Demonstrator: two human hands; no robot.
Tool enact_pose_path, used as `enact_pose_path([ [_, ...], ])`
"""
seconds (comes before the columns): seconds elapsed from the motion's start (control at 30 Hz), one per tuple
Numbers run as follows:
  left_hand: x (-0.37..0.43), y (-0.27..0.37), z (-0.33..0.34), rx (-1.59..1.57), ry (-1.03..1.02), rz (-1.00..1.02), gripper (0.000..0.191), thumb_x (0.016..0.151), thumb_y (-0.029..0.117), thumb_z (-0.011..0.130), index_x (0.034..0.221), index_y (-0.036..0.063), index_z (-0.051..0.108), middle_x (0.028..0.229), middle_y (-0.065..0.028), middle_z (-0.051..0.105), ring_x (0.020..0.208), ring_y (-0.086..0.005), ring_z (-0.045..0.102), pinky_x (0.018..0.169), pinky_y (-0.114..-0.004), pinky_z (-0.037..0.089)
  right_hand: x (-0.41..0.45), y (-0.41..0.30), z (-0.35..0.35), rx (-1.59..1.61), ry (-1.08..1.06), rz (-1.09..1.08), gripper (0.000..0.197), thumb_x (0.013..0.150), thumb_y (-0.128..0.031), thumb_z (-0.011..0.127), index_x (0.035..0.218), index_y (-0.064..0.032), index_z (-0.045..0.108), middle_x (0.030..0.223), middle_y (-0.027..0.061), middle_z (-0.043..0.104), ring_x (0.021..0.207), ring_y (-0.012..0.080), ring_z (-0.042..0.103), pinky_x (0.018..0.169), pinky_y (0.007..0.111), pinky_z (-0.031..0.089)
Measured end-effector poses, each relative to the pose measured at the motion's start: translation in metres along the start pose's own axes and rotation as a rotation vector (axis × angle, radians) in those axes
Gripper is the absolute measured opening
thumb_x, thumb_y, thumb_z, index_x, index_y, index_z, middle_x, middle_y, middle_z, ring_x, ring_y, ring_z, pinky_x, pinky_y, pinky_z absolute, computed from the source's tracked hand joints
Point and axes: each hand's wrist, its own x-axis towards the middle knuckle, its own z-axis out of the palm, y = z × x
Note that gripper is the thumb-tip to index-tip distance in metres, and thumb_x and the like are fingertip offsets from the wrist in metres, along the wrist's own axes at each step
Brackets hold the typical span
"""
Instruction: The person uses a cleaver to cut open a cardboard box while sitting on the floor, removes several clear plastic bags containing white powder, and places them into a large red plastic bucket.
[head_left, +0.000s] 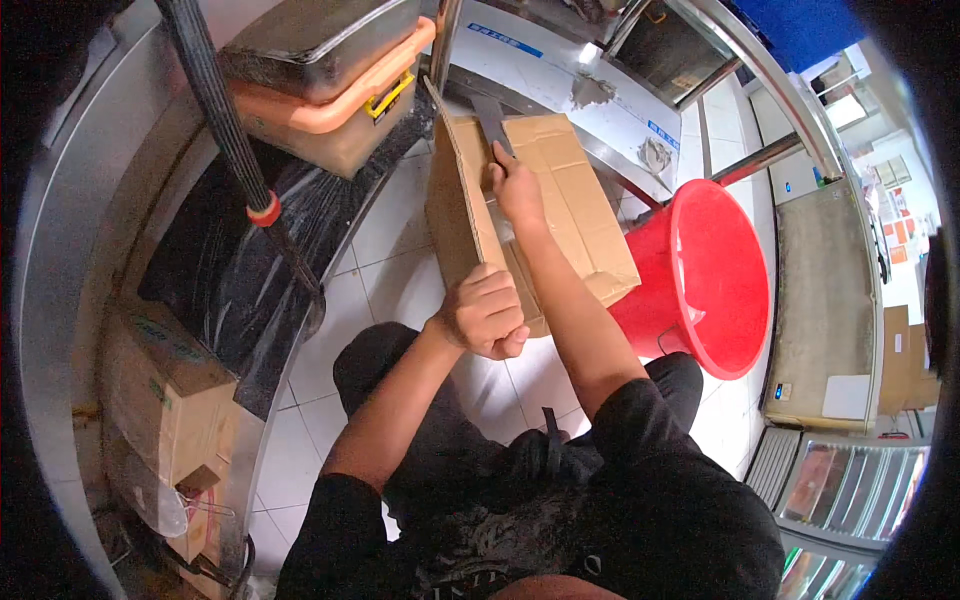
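Note:
A brown cardboard box (559, 195) stands open in front of me on the tiled floor, between my knees and a steel shelf. My left hand (487, 311) is closed on the near end of a raised box flap (457, 172). My right hand (516, 184) reaches over the opening and grips a dark, flat blade-like tool (491, 124), which points away from me towards the far edge of the box. The handle is hidden in my fingers. What the box holds cannot be made out.
A red plastic bucket (724, 277) stands against the box's right side. At left, a low shelf covered in black plastic (225, 247) bears a lidded tub (330, 112). A ribbed dark pole (217, 105) crosses above it. Another carton (172, 397) is at lower left.

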Motion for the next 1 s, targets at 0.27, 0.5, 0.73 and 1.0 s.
enact_pose_path([
  [0.27,-0.004,-0.001,0.0,-0.001,-0.014,0.009,0.034,0.088,0.022,0.063,0.061,0.0114,0.046,0.064,-0.0042,0.047,0.06,-0.0251,0.052,0.062,-0.04,0.041,0.002,0.002,0.002,0.036,-0.076,0.045,0.045,0.102,-0.02,0.061,0.146,-0.0136,0.067,0.116,0.0309,0.072,0.107,0.0485,0.071,0.094,0.051,0.057],
  [0.5,0.0,-0.002,0.002,0.013,0.016,0.017,0.026,0.08,0.017,0.067,0.064,0.0116,0.048,0.068,-0.0047,0.045,0.064,-0.0253,0.053,0.062,-0.04,0.04,0.033,0.015,-0.048,0.541,-0.222,0.424,0.032,0.111,-0.036,0.056,0.132,-0.0173,0.072,0.07,-0.0006,0.055,0.043,0.0112,0.04,0.039,0.031,0.035],
  [0.73,-0.001,-0.003,0.004,-0.038,0.031,0.048,0.031,0.081,0.02,0.066,0.061,0.0105,0.045,0.066,-0.0055,0.041,0.062,-0.0266,0.051,0.061,-0.042,0.04,0.033,-0.006,-0.141,1.004,-0.412,0.49,0.024,0.116,-0.041,0.048,0.11,-0.0197,0.058,0.066,-0.0041,0.043,0.041,0.0067,0.033,0.034,0.025,0.024],
  [1.0,0.004,-0.001,0.006,-0.054,0.055,0.051,0.03,0.079,0.017,0.069,0.062,0.0111,0.045,0.066,-0.0044,0.041,0.062,-0.0246,0.046,0.061,-0.04,0.037,-0.066,-0.01,-0.041,0.014,-0.077,-0.152,0.045,0.108,-0.016,0.062,0.151,-0.0043,0.06,0.112,0.0258,0.078,0.091,0.0379,0.075,0.083,0.044,0.058],
])
